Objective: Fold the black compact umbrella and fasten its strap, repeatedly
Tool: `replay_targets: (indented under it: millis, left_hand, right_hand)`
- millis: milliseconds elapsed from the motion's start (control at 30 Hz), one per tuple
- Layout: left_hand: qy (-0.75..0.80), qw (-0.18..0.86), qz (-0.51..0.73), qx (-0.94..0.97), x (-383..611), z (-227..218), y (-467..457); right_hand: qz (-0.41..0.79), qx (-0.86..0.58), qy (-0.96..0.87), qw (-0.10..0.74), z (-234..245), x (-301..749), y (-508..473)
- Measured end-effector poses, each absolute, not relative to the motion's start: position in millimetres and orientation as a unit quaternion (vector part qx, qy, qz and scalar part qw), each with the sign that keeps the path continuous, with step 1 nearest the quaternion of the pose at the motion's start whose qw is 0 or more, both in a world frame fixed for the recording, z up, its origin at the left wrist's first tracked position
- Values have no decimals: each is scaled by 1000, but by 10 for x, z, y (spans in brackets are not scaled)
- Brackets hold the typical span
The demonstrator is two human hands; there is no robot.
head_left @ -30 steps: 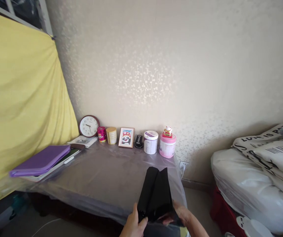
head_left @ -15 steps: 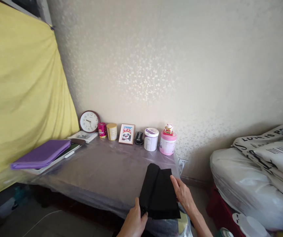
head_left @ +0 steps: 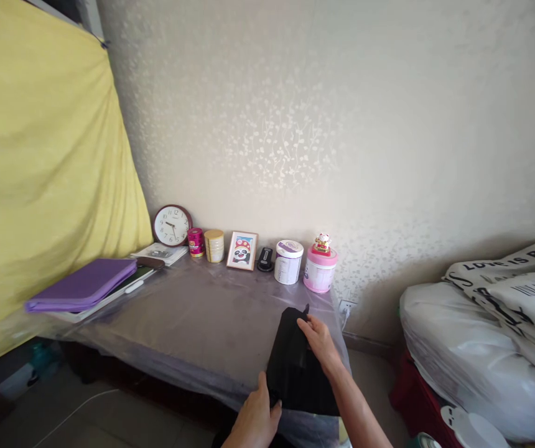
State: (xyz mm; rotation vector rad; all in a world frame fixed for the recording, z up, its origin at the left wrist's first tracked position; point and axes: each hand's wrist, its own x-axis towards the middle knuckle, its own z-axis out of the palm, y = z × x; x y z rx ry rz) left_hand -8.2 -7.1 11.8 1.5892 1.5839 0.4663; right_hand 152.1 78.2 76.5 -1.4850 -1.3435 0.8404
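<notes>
A folded black cloth (head_left: 295,367) lies at the near right corner of a low table (head_left: 193,317) covered in clear plastic. My left hand (head_left: 254,418) pinches the cloth's near left corner with thumb and fingers closed on it. My right hand (head_left: 320,341) reaches over the cloth and grips its far edge, fingers curled around the fabric. Both forearms come in from the bottom of the view.
Along the wall stand a round clock (head_left: 172,224), a pink tin (head_left: 195,242), a gold tin (head_left: 214,245), a panda picture frame (head_left: 242,250), a white tub (head_left: 288,262) and a pink tub (head_left: 320,270). A purple folder (head_left: 83,293) lies left. Yellow curtain (head_left: 38,186) left, bagged bedding (head_left: 482,336) right.
My right hand has slid from the cloth's right side up to its far edge and closed on it. My left hand keeps its hold on the near corner.
</notes>
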Motion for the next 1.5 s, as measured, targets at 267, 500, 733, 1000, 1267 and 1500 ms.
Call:
replay_targets:
  millis: [267,500,733,1000,1267,1500]
  left_hand:
    - [644,318,79,692,-21,133,-56]
    - [639,289,50,711,-19,291,-99]
    - [643,239,88,722,-166,298,-201]
    - [581,197,69,787,-57,401,-170]
    - [588,229,38,775,40,318,-48]
    - [602,175,-6,779,92,279,-29]
  right_hand:
    - [374,-614,-527,452,494,1137,1045]
    - [258,-673,-622,307,431,1105,1073]
    - [253,-646,-664,280,523,1010,1027]
    - [266,-613,-683,295,547,1015,958]
    - [177,-498,-785,323,495,1099,726]
    - [72,-421,-847,317,337,1325,819]
